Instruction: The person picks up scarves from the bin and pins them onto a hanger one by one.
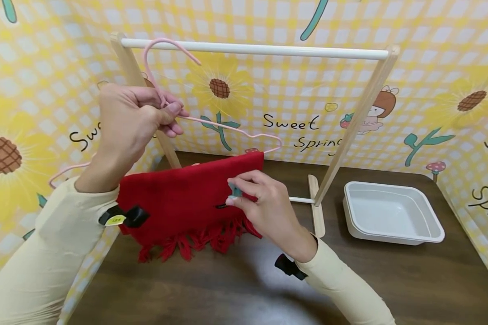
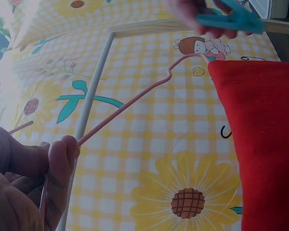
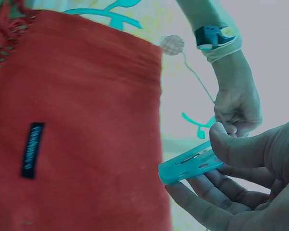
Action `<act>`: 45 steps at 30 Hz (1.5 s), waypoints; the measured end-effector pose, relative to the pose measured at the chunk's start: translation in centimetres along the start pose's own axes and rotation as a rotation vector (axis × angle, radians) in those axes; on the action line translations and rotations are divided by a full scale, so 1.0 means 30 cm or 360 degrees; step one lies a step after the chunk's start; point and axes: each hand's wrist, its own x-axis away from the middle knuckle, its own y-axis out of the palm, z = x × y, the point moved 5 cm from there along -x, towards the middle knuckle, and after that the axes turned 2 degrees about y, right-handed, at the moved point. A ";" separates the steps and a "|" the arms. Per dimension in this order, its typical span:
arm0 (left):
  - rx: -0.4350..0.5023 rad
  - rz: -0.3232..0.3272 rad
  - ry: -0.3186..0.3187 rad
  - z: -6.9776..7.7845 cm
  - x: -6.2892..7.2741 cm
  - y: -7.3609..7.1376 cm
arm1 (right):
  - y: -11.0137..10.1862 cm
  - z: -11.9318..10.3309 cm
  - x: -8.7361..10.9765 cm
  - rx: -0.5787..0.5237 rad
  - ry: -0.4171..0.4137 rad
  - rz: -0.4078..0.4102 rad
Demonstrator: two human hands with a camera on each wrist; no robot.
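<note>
My left hand (image 1: 132, 115) grips a pink wire hanger (image 1: 223, 124) at the neck, just below its hook. A folded red scarf (image 1: 179, 189) with a fringe and a small black label (image 3: 32, 150) hangs over the hanger's lower bar. Between thumb and fingers, my right hand (image 1: 266, 198) holds a teal clothespin (image 3: 190, 164). In the head view the clothespin is in front of the scarf's right part. In the right wrist view its tip lies by the scarf's edge; I cannot tell whether they touch.
Behind the hanger stands a rack with a white top rail (image 1: 260, 48) and wooden legs (image 1: 355, 131). A white plastic tub (image 1: 394, 237) sits at the right on the dark wooden table (image 1: 179, 293). Yellow checked cloth (image 1: 288, 90) surrounds the table's back and sides.
</note>
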 end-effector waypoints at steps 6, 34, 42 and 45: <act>-0.0127 -0.0009 -0.0015 -0.006 0.003 0.006 | 0.016 -0.040 -0.066 -0.0165 0.0000 0.0023; 0.0096 -0.0137 -0.0088 -0.017 0.005 0.023 | 0.162 -0.100 -0.199 -0.0314 -0.0006 -0.0103; 0.0005 -0.0155 -0.0093 -0.023 0.010 0.028 | 0.203 -0.104 -0.218 -0.0403 0.0098 -0.0155; -0.0100 -0.0151 -0.0112 -0.025 0.013 0.028 | 0.221 -0.111 -0.228 -0.0464 0.0146 -0.0177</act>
